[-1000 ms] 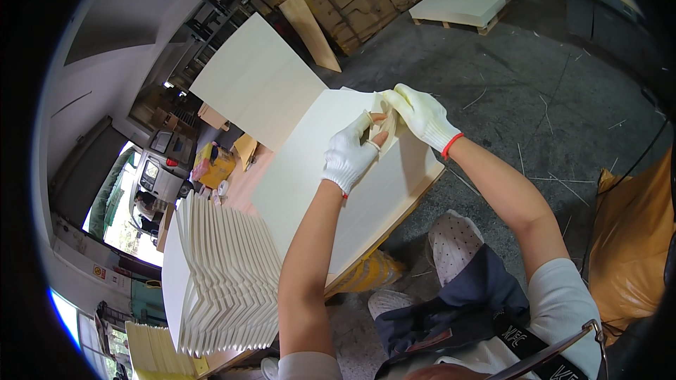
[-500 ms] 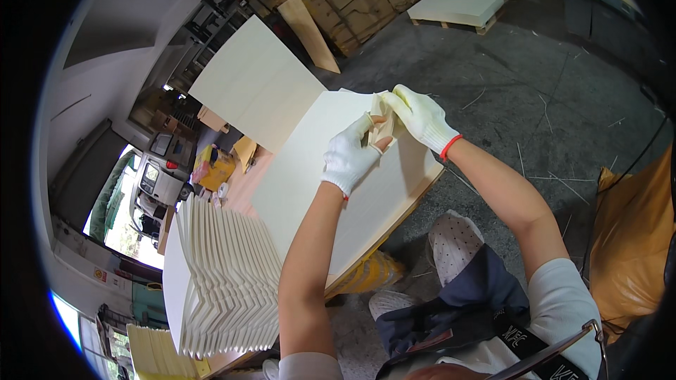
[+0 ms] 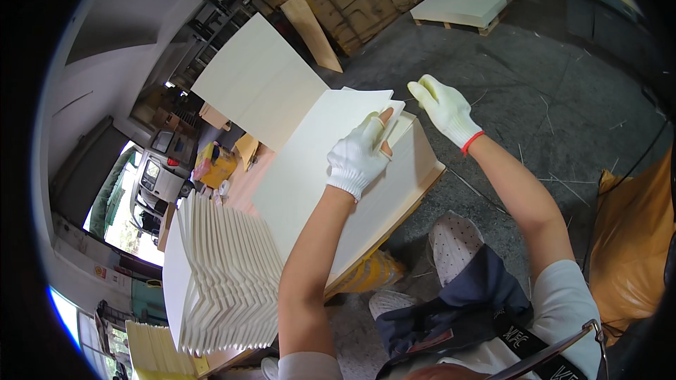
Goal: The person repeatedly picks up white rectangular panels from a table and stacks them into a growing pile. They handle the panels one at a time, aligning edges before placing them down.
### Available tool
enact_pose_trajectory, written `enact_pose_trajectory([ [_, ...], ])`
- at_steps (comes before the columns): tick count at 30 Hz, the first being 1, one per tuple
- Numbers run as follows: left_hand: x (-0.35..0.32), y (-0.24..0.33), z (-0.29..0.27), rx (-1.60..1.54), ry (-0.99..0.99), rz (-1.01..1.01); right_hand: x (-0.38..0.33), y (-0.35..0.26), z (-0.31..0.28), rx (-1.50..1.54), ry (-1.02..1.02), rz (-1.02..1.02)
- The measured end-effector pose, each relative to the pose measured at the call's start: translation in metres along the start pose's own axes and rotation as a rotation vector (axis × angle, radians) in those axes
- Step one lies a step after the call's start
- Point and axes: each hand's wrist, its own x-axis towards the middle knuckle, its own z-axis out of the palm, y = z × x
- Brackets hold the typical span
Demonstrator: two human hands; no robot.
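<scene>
Likely separating thin cream rectangular sheets [image 3: 310, 148]: white-gloved left hand [image 3: 358, 155] spread at corner, hold unclear. White-gloved right hand [image 3: 441, 102] loosely closed, seemingly empty; next likely needs corner pinch.

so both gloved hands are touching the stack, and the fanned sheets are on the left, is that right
Not quite: only the left hand is touching the stack. The head view shows the right hand apart from it, to its right. The fanned sheets are indeed on the left.
</scene>
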Motion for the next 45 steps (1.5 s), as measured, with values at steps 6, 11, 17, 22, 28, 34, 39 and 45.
enact_pose_trajectory([
  [6,-0.001,-0.001,-0.001,0.054,-0.076,-0.164,-0.010,0.005,0.005,-0.437,-0.229,-0.159],
  [11,0.017,-0.004,0.002,0.092,-0.152,-0.265,-0.007,0.006,0.005,-0.504,-0.188,-0.320],
  [17,0.030,-0.018,0.010,0.074,-0.171,-0.279,0.010,0.000,0.009,-0.421,-0.132,-0.487],
  [22,0.011,-0.027,0.008,-0.145,-0.129,-0.182,0.003,-0.016,0.017,0.053,-0.200,-0.089],
  [28,0.007,-0.020,0.010,-0.479,-0.134,-0.290,0.001,-0.005,0.031,0.131,-0.135,-0.016],
  [34,0.009,-0.017,0.004,-0.506,-0.172,-0.338,0.000,-0.006,0.030,0.098,-0.132,-0.010],
  [39,0.004,-0.017,0.009,-0.529,-0.023,-0.298,-0.003,-0.009,0.030,0.060,-0.106,-0.038],
  [45,0.006,-0.017,0.005,-0.331,-0.109,-0.298,-0.003,-0.006,0.032,0.015,-0.099,-0.105],
])
